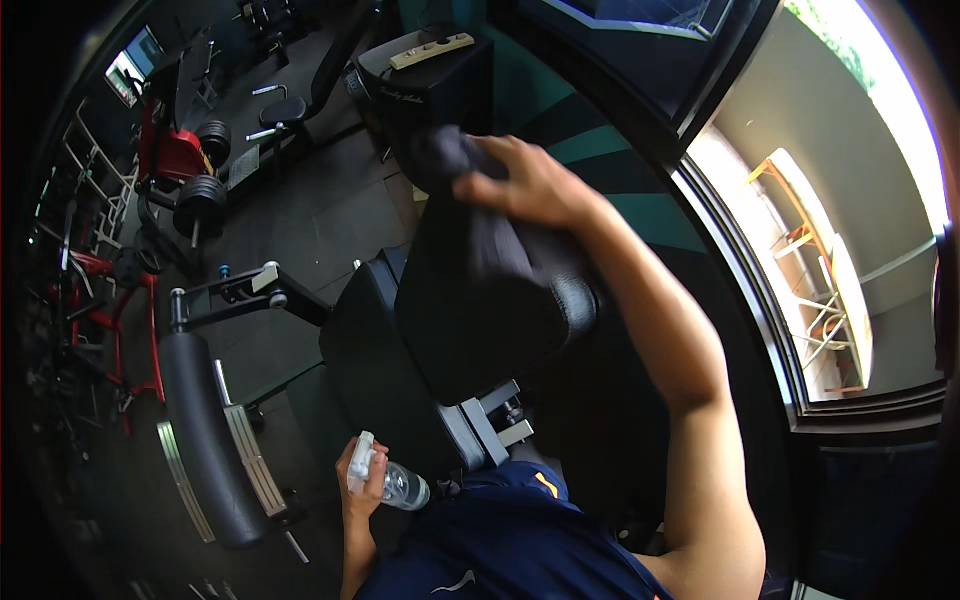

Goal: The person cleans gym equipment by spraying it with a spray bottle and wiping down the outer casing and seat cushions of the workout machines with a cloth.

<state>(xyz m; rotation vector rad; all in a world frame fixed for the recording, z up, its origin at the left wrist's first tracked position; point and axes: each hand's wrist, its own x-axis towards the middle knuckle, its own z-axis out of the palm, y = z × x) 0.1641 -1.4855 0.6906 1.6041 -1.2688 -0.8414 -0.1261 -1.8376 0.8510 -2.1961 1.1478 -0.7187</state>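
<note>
My right hand (pixel 530 185) reaches far forward and grips a dark grey cloth (pixel 505 245), blurred by motion. The cloth hangs from the fingers against the upper part of a black padded backrest (pixel 465 310) on an exercise machine. Below it is the machine's black seat pad (pixel 365 335). Low and to the left, my left hand (pixel 362 478) is closed around the neck of a clear spray bottle (pixel 405 487) with a white trigger head. Liquid seems to be inside the bottle, which lies tilted beside my dark blue shirt.
A black roller pad (pixel 210 440) on a metal arm stands at left. Beyond it are red-framed machines and weight plates (pixel 202 200). A power strip (pixel 432 51) lies on a black box (pixel 440 95) at the back. Sliding glass doors are on the right, with a folded table (pixel 820 260) outside.
</note>
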